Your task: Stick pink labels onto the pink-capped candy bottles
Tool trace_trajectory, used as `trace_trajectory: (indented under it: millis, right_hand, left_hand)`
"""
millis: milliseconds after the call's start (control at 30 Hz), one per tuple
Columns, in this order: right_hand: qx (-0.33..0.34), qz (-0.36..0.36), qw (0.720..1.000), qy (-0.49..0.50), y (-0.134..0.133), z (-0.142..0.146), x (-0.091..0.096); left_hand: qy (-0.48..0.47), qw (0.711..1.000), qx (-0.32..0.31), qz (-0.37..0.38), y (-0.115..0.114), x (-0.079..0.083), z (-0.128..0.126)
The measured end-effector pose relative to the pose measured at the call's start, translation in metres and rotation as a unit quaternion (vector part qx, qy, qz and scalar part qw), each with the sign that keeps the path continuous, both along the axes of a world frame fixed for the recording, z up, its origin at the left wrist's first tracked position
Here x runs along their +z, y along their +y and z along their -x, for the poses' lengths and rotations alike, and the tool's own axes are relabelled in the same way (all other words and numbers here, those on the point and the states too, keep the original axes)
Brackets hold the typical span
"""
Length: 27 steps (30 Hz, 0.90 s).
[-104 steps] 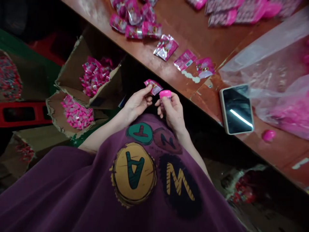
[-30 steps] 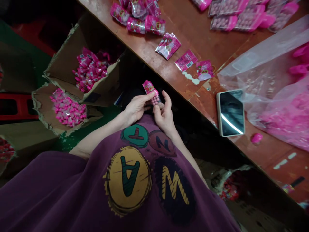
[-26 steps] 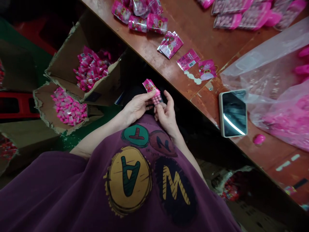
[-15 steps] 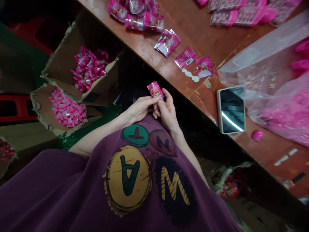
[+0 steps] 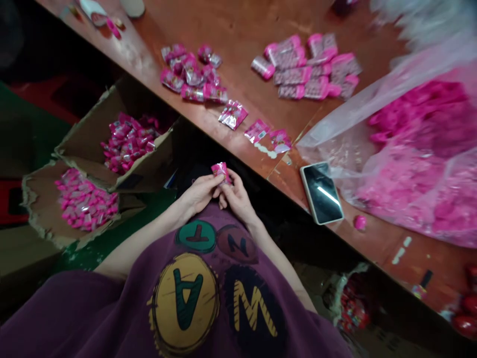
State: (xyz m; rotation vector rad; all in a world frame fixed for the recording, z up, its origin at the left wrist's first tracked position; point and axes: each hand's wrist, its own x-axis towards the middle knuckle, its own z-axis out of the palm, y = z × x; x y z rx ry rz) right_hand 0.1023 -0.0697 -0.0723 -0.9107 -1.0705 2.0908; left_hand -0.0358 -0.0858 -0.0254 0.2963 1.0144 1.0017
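Both my hands meet just below the wooden table's (image 5: 238,30) near edge, over my lap. My left hand (image 5: 198,193) and my right hand (image 5: 234,196) pinch a small pink candy packet (image 5: 221,171) between their fingertips. The packet stands up above the fingers. Whatever lies under it inside my right hand is hidden. On the table nearest my hands lie three loose pink sachets (image 5: 257,130), and a heap of filled packets (image 5: 192,74) sits farther back.
A phone (image 5: 321,193) lies face up near the table edge, with a pink cap (image 5: 359,222) beside it. A clear bag of pink parts (image 5: 410,164) fills the right. Pink-capped tubes (image 5: 309,72) lie at the back. Two torn cardboard boxes (image 5: 85,194) of pink packets stand at my left.
The pink-capped tube of beads seen earlier in my right hand has gone out of sight behind the packet. My head tipped up and back, so more of the table shows.
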Motion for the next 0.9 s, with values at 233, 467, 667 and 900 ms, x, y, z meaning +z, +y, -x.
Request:
trace_trajectory:
  millis: [233,467,667,900]
  right_hand:
    - [0.083,-0.223,0.953,-0.189,0.028,0.01,0.02]
    - [-0.072,-0.481,0.71,-0.509,0.105,-0.016,0.045]
    - [0.008,-0.538,0.64,-0.548,0.081,-0.022,0.018]
    - [-0.024,-0.561,0.673,-0.481,0.057,-0.042,-0.004]
  left_hand:
    - [0.053,0.979,0.197,0.027,0.012,0.011,0.083]
    - [0.16,0.873,0.435,0.149,0.002,0.018,0.184]
    - [0.081,0.964,0.205,0.147,0.032,-0.007,0.078]
    - [0.078,0.994,-0.008,0.081,0.071,-0.011,0.005]
